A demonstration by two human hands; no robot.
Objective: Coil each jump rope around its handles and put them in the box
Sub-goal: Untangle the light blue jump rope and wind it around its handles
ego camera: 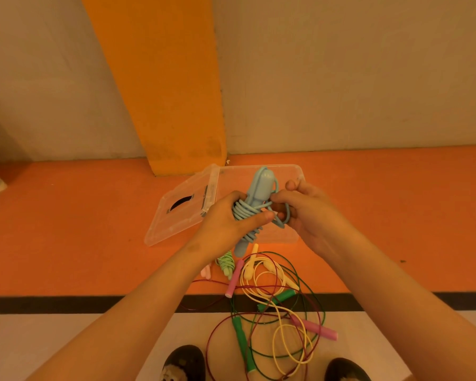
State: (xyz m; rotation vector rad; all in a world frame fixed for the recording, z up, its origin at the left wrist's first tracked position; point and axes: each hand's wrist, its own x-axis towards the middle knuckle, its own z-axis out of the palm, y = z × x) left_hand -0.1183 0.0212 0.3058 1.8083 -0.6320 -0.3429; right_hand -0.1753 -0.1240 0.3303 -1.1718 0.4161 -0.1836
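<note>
Nearly wound, and held over the open clear plastic box (286, 167), probably for a short drop: pale blue plastic jump rope (261, 180). Gripped round its coiled handles by the left hand (228, 218) to stop the turns slipping; last loop pinched in the right hand (308, 206), likely for tucking. Below, tangled yellow, green and red ropes (241, 340) not yet coiled.

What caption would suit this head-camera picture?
Left hand and right hand hold a blue jump rope coiled round its handles over a clear box, loose ropes tangled nearby.
</note>
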